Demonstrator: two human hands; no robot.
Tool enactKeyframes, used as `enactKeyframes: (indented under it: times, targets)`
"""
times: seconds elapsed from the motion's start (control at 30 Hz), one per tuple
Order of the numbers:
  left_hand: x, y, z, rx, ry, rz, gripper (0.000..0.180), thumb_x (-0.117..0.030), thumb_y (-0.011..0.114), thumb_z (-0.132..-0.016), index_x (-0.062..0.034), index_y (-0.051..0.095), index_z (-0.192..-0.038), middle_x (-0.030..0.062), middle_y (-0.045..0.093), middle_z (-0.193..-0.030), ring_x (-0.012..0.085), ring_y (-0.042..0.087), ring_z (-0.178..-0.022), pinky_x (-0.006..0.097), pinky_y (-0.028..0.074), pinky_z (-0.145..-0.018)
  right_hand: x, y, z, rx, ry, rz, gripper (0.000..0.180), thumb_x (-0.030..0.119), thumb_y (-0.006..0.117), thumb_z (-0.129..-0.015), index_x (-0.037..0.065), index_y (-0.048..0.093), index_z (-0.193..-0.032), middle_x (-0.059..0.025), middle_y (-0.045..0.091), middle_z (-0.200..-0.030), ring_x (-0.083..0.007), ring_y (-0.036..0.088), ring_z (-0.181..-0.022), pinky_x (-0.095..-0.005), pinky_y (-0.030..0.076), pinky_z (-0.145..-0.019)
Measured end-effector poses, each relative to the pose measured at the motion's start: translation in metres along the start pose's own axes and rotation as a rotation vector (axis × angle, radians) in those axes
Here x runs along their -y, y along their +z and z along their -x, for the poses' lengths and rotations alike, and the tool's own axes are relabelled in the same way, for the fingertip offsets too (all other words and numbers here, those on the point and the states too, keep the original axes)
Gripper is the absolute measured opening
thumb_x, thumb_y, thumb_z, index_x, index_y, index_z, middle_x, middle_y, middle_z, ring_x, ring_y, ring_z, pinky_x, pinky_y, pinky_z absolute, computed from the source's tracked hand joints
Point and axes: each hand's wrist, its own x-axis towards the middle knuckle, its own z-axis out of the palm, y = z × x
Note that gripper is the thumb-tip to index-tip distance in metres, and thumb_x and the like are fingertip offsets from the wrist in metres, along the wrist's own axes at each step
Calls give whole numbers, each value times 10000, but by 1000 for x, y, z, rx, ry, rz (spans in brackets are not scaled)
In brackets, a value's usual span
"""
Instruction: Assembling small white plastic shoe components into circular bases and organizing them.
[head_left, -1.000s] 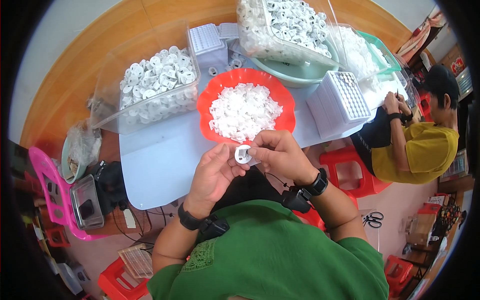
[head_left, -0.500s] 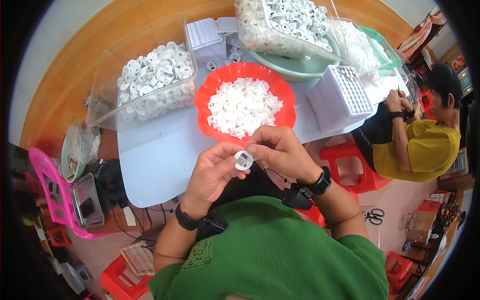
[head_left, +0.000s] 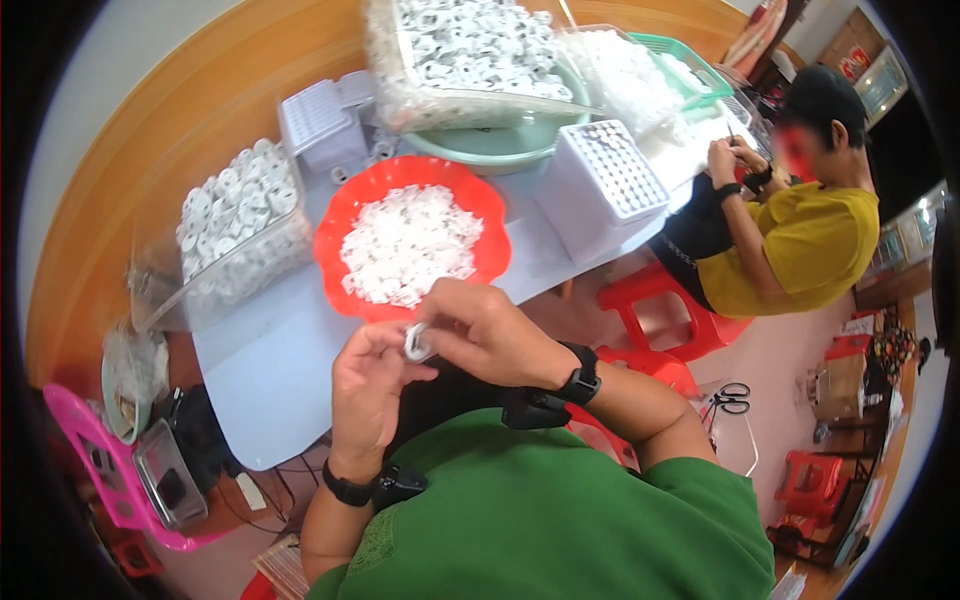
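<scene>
A small round white plastic part (head_left: 416, 343) with a dark slot stands tilted between my two hands, just off the near rim of a red scalloped bowl (head_left: 337, 262). The fingertips of my left hand (head_left: 365, 395) close on its left side. From the right, the thumb and forefinger of my right hand (head_left: 495, 335) pinch it, and they cover part of it. Small white plastic pieces (head_left: 410, 240) are heaped in the bowl.
At the left, a clear bin (head_left: 170, 310) holds similar round parts; another bin (head_left: 470, 105) rests on a pale green basin (head_left: 490, 145). White block-shaped racks (head_left: 585, 205) stand on the light blue table (head_left: 265, 400). A person in yellow (head_left: 800, 240) sits at the right.
The round part has turned from face-up to nearly edge-on. My right hand has come over it, and the whole view has swung to the right.
</scene>
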Motion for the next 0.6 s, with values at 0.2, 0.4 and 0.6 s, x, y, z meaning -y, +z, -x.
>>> enactKeyframes:
  times: [0.2,0.4,0.6]
  targets:
    - [1,2,-3,50,-106,-2,192,-116,600,-895,21,517,-999,152,629,-940,222,661,-768,298,562,-694,5,-8,0,108,-194,158,99,10,630,-769,1,596,-861,-122,581,-751,-296,591,-683,-355,460,-599]
    - [0,13,-11,121,-135,21,291,-126,626,-880,40,524,-1096,131,633,-945,193,651,-772,267,541,-649,18,-44,8,-155,-237,353,155,-14,640,-749,12,608,-898,-121,576,-775,-289,580,-681,-354,464,-599]
    - [0,12,-20,134,-141,1,376,-171,661,-863,56,544,-1139,109,638,-935,180,642,-767,269,528,-659,6,-182,-13,-559,-175,896,71,45,577,-768,24,644,-764,-168,631,-776,-344,615,-729,-399,489,-645]
